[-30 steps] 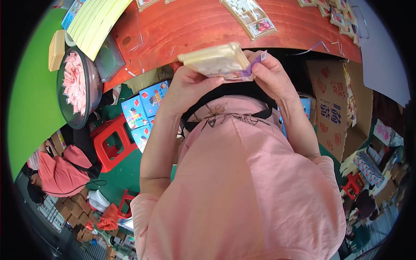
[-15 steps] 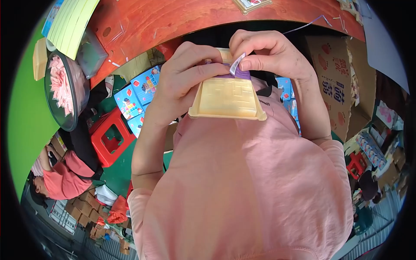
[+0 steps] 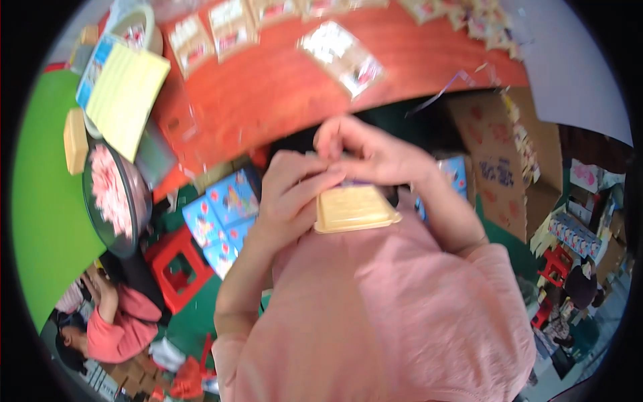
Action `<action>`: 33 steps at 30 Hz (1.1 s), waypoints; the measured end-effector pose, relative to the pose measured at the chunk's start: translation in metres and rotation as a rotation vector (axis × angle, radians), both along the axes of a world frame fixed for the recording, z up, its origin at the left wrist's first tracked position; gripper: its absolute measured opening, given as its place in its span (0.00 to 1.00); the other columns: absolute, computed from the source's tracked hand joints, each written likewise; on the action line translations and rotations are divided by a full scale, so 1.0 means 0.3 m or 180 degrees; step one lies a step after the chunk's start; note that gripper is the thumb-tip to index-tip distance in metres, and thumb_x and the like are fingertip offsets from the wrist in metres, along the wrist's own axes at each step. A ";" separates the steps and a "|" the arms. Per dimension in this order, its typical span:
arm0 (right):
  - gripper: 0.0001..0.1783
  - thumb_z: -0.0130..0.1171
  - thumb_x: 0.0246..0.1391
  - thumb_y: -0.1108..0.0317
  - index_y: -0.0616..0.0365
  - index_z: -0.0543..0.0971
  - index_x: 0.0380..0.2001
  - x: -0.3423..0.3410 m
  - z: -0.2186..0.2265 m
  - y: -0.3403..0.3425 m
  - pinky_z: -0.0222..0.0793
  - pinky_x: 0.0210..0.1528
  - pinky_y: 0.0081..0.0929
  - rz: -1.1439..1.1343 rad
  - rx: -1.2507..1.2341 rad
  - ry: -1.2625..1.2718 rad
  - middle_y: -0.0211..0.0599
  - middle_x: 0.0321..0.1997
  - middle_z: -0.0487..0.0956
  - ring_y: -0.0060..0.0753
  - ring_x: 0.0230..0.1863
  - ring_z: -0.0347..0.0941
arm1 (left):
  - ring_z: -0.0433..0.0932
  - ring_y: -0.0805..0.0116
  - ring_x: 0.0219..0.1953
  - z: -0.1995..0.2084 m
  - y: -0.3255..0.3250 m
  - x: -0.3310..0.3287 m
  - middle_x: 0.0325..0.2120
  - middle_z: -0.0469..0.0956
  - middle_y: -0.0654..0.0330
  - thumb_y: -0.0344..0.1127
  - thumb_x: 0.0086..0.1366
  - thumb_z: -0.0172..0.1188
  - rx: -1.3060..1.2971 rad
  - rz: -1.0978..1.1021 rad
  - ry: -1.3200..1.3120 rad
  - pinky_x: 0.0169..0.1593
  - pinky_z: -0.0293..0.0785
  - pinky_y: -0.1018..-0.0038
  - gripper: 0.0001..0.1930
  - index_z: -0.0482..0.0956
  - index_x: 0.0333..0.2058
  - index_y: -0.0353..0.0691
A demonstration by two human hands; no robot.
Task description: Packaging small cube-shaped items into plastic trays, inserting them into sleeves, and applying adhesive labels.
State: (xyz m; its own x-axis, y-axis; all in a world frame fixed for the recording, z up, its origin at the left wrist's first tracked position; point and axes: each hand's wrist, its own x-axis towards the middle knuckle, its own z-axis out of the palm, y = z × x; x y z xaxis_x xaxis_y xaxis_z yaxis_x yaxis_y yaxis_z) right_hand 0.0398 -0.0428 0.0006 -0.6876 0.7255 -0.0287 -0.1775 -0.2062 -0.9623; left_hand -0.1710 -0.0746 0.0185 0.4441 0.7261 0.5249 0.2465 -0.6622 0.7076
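A pale yellow plastic box (image 3: 355,209) with tapered sides and a brick-like relief is held in front of my chest. My left hand (image 3: 295,191) is closed around its left side and far end. A strip of purple material (image 3: 358,182) shows at that end, mostly covered by fingers. Over the same end, my right hand (image 3: 378,157) has its fingers curled and pressed together close to the left fingertips. Whatever the right fingers pinch is hidden, and the picture is smeared there.
Clear packets (image 3: 345,59) lie on the red table (image 3: 268,80). To the left are a yellow sticker sheet (image 3: 127,97) and a bowl of pink strips (image 3: 110,191). Blue printed boxes (image 3: 231,197) and a red stool (image 3: 177,268) sit below; a cardboard carton (image 3: 489,161) stands right.
The view has shifted, showing more of the table. The box and both hands sit lower in it. The small white slip between my right fingers is no longer visible.
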 end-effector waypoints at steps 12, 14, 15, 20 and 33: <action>0.31 0.65 0.57 0.62 0.61 0.64 0.59 0.120 0.037 0.192 0.68 0.51 0.25 -0.2533 0.1036 -0.1152 0.39 0.52 0.69 0.30 0.52 0.70 | 0.81 0.74 0.41 0.008 0.333 0.275 0.42 0.83 0.59 0.23 0.62 0.64 -0.3127 0.0836 -0.2008 0.47 0.77 0.76 0.13 0.80 0.46 0.29; 0.39 0.68 0.53 0.62 0.63 0.62 0.63 0.133 0.056 0.230 0.68 0.55 0.29 -0.2398 0.2271 -0.1761 0.44 0.57 0.66 0.37 0.56 0.69 | 0.81 0.76 0.38 -0.012 0.423 0.331 0.40 0.83 0.60 0.24 0.63 0.64 -0.3324 0.0719 -0.2189 0.42 0.77 0.78 0.13 0.80 0.46 0.31; 0.44 0.70 0.50 0.62 0.64 0.59 0.65 0.137 0.063 0.251 0.67 0.58 0.31 -0.2363 0.2252 -0.2032 0.48 0.59 0.63 0.41 0.59 0.66 | 0.80 0.79 0.35 -0.021 0.461 0.355 0.39 0.83 0.60 0.25 0.63 0.64 -0.3542 0.0625 -0.2367 0.37 0.76 0.81 0.13 0.80 0.46 0.32; 0.40 0.70 0.48 0.63 0.65 0.65 0.63 0.259 0.126 0.411 0.68 0.58 0.34 -0.2615 0.2069 -0.2430 0.52 0.60 0.64 0.47 0.60 0.67 | 0.74 0.82 0.32 -0.002 0.584 0.453 0.38 0.80 0.61 0.37 0.68 0.62 -0.3658 0.0089 -0.2083 0.32 0.69 0.83 0.17 0.77 0.50 0.32; 0.20 0.58 0.59 0.61 0.55 0.77 0.52 0.805 0.027 0.898 0.68 0.51 0.47 -0.3538 0.3195 -0.3660 0.52 0.53 0.75 0.56 0.51 0.74 | 0.70 0.51 0.55 -0.130 0.352 0.346 0.48 0.75 0.51 0.33 0.57 0.64 0.0699 0.0811 0.1184 0.59 0.61 0.48 0.14 0.79 0.41 0.33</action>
State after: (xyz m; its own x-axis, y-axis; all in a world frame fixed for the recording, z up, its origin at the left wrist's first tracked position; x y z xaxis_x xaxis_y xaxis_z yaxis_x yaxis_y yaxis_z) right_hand 0.2812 0.2265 0.0088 0.0856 0.8043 0.5880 0.9137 0.1719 -0.3683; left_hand -0.0672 0.0310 -0.0204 0.4532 0.7260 0.5172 0.6289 -0.6716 0.3917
